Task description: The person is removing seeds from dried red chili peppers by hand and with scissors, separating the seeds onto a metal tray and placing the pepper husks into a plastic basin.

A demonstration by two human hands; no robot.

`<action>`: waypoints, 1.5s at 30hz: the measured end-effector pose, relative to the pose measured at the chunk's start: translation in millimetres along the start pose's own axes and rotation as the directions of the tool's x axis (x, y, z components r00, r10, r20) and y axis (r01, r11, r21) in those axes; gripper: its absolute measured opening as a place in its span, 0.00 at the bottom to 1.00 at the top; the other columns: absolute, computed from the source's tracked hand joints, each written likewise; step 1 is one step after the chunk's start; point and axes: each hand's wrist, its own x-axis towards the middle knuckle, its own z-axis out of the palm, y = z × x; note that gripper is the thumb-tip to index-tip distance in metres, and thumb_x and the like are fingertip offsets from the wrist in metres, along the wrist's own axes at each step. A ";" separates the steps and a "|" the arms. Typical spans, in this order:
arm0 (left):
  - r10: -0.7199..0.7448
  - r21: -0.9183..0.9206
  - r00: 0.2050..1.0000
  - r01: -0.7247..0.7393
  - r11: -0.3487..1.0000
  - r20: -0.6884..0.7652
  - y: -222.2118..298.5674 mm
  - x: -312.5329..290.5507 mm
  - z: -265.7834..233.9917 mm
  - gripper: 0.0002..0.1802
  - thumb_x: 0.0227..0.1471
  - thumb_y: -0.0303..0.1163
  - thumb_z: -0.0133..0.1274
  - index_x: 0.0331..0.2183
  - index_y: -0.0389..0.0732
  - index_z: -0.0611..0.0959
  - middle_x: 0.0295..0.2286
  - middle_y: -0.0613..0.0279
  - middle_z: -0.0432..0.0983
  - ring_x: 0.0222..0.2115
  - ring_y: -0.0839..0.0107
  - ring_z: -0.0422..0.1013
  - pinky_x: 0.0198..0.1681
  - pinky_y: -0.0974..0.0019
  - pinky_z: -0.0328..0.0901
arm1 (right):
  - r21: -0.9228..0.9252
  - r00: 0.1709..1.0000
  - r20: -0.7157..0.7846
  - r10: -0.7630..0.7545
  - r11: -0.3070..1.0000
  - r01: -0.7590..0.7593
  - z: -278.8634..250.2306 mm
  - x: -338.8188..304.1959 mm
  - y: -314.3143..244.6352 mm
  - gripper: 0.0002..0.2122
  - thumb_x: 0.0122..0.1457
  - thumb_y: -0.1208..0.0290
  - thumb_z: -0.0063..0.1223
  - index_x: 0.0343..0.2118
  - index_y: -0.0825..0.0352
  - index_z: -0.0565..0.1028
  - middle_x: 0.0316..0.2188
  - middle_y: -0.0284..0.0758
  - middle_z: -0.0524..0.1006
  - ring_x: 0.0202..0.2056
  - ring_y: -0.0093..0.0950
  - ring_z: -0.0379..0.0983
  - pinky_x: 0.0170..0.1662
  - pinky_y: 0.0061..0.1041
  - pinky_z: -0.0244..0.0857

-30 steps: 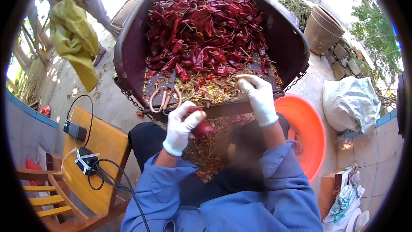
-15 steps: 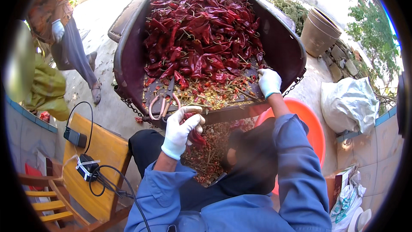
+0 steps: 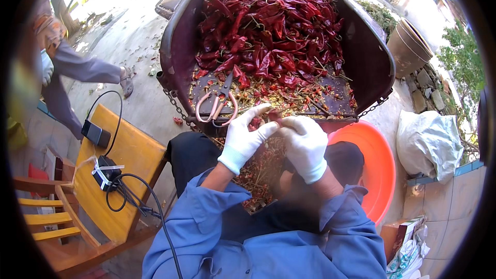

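Note:
In white gloves, my left hand [image 3: 243,138] and my right hand [image 3: 306,147] meet just in front of the cart bed's near edge. Between their closed fingertips is a dried red chili pepper [image 3: 274,115], mostly covered by the gloves. Beyond them a heap of dark red chili peppers [image 3: 274,26] fills the maroon cart bed [image 3: 367,54]. Scissors with pink handles [image 3: 217,107] lie near its front left, blades pointing at the heap. Yellow seeds and stem bits [image 3: 310,98] are scattered over the bed floor.
An orange basin [image 3: 380,170] stands beside my right knee. A wooden chair [image 3: 134,163] with black adapters and a cable is at my left. A white sack [image 3: 430,142] and brown bucket [image 3: 408,49] stand right. Another person [image 3: 82,67] walks at far left.
My right hand has come back from the right side of the cart bed to meet my left hand at the chili pepper. The view has shifted left. The other person has stepped farther left.

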 end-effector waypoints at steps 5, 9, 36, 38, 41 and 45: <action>0.149 0.223 0.988 -0.138 0.965 -0.034 -1.7 -6.6 -0.7 0.17 0.52 0.38 0.63 0.43 0.42 0.84 0.29 0.64 0.81 0.28 0.78 0.74 0.35 0.71 0.69 | 0.116 0.994 0.103 0.025 0.993 -0.037 -1.2 -3.4 -11.8 0.07 0.44 0.79 0.59 0.29 0.64 0.80 0.37 0.32 0.79 0.38 0.34 0.77 0.39 0.32 0.72; 0.121 0.368 0.992 -0.097 0.925 -0.044 6.2 -8.7 -6.7 0.16 0.55 0.33 0.60 0.43 0.34 0.83 0.27 0.58 0.79 0.26 0.76 0.73 0.33 0.69 0.68 | 0.571 0.846 0.299 0.441 0.627 -0.529 -2.9 -7.2 -11.5 0.09 0.53 0.82 0.58 0.39 0.69 0.80 0.40 0.39 0.81 0.41 0.32 0.80 0.45 0.28 0.73; 0.187 0.101 0.952 -0.217 0.971 0.242 0.3 -14.1 -11.6 0.08 0.54 0.24 0.58 0.38 0.32 0.82 0.28 0.61 0.76 0.26 0.74 0.71 0.32 0.70 0.67 | 0.621 0.405 0.779 0.478 -0.502 -0.602 -3.3 -3.0 -2.6 0.09 0.66 0.70 0.53 0.44 0.68 0.76 0.29 0.28 0.76 0.27 0.17 0.71 0.29 0.14 0.67; 0.035 -0.179 0.962 0.015 0.984 0.271 12.6 -19.0 -11.4 0.07 0.55 0.25 0.57 0.37 0.32 0.83 0.28 0.64 0.76 0.25 0.78 0.70 0.31 0.73 0.66 | 0.559 0.407 0.803 0.436 -0.788 -0.258 6.7 -7.8 13.6 0.09 0.66 0.69 0.52 0.46 0.67 0.73 0.31 0.27 0.74 0.29 0.17 0.70 0.29 0.13 0.66; 0.011 -0.321 0.983 0.050 0.946 0.184 18.0 -22.6 -16.9 0.11 0.59 0.31 0.56 0.39 0.33 0.81 0.29 0.67 0.76 0.26 0.81 0.70 0.33 0.76 0.67 | 0.744 0.450 0.663 0.598 -0.593 -0.308 6.4 -7.1 35.5 0.11 0.66 0.67 0.53 0.47 0.67 0.73 0.33 0.28 0.74 0.31 0.18 0.71 0.32 0.16 0.70; -0.086 -0.527 0.976 0.180 0.831 0.198 7.4 -16.9 -32.1 0.13 0.57 0.33 0.56 0.41 0.35 0.78 0.32 0.63 0.76 0.31 0.77 0.73 0.35 0.74 0.68 | 0.489 0.617 0.546 0.567 0.382 -0.784 -14.4 5.0 31.7 0.12 0.59 0.69 0.58 0.43 0.68 0.80 0.35 0.36 0.80 0.36 0.28 0.79 0.42 0.24 0.72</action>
